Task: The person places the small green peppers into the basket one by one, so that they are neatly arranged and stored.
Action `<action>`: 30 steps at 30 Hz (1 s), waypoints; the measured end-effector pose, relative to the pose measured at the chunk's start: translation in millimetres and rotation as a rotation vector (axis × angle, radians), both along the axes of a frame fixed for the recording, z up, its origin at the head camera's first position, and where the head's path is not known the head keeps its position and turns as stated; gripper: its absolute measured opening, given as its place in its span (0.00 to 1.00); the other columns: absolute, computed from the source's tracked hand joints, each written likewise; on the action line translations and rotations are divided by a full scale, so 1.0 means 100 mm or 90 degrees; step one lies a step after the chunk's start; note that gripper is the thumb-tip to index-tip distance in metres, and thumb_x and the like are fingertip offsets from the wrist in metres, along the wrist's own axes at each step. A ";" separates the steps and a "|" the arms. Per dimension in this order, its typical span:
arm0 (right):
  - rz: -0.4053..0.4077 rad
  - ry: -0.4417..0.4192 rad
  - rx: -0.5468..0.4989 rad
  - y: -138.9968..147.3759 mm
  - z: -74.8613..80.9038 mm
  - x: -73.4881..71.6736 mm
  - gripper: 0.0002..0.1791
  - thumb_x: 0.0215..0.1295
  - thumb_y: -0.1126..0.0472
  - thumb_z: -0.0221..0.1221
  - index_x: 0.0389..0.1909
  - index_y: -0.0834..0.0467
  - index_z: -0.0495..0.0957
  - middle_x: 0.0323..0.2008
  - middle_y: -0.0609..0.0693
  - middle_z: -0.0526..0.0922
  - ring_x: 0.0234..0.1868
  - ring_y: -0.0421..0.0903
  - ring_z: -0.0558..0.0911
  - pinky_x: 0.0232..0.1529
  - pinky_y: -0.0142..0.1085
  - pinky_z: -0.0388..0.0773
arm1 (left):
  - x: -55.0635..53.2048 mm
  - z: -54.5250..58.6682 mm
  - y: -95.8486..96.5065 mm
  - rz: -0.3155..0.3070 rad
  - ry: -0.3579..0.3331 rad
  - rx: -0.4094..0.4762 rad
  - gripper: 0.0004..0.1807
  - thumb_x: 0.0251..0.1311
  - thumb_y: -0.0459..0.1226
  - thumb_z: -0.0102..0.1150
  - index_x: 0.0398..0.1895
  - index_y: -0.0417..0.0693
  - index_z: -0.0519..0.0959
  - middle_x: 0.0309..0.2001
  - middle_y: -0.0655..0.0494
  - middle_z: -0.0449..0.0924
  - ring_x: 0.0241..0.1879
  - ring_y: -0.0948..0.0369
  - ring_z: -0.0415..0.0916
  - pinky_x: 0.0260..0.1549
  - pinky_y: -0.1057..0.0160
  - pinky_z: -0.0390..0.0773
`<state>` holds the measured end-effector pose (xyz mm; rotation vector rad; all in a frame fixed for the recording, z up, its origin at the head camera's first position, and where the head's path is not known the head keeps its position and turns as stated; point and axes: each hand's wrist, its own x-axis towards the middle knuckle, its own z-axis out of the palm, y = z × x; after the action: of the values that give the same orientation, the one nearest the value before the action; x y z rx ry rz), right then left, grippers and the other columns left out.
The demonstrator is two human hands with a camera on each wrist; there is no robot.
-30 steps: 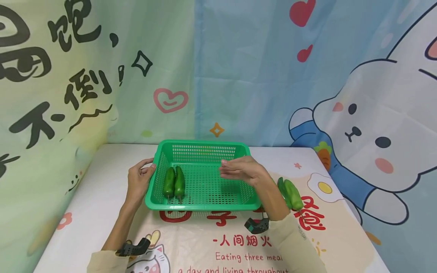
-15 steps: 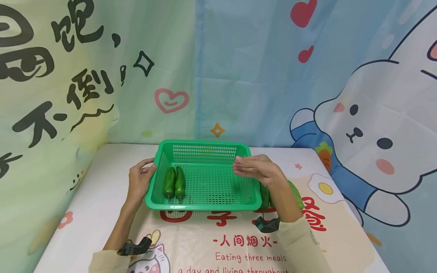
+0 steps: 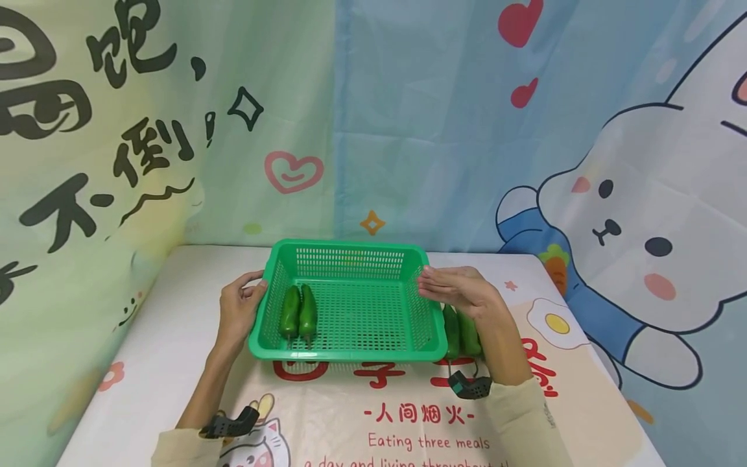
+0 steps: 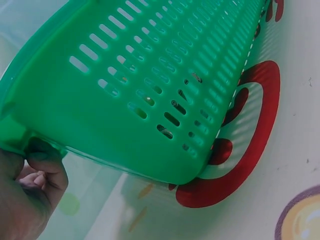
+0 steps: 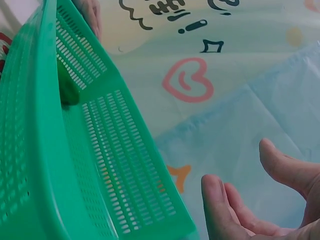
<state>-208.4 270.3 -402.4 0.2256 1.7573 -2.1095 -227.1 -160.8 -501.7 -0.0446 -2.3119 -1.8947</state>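
A green plastic basket (image 3: 356,355) with slotted walls stands on the table. My left hand (image 3: 236,310) holds its left rim, fingers curled at the edge; the left wrist view shows the thumb and fingers of this hand (image 4: 37,187) at the basket's corner. Two green peppers (image 3: 289,314) lie side by side inside, at the left end. My right hand (image 3: 458,290) is by the basket's right rim, holding nothing; in the right wrist view its thumb and fingers (image 5: 215,192) are spread apart. I cannot tell whether it touches the rim.
More green peppers (image 3: 451,332) lie on the table right of the basket, partly hidden by my right hand and forearm. A printed cloth (image 3: 426,421) covers the table. A patterned curtain (image 3: 397,168) hangs close behind the table's back edge.
My right hand has moved right, from above the basket's inside to its right rim, and its forearm now covers different peppers on the table. My left hand has stayed at the left rim.
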 end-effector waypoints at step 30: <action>-0.149 -0.092 0.028 0.81 -0.17 0.13 0.22 0.75 0.61 0.69 0.63 0.63 0.75 0.40 0.46 0.93 0.41 0.42 0.93 0.51 0.38 0.92 | 0.01 0.02 0.03 0.026 -0.042 0.033 0.20 0.83 0.38 0.56 0.69 0.36 0.80 0.36 0.40 0.93 0.23 0.68 0.86 0.25 0.69 0.86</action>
<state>-195.5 351.4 -419.7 0.6079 1.7663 -2.1506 -226.4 -158.3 -500.1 0.0722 -2.2845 -1.9638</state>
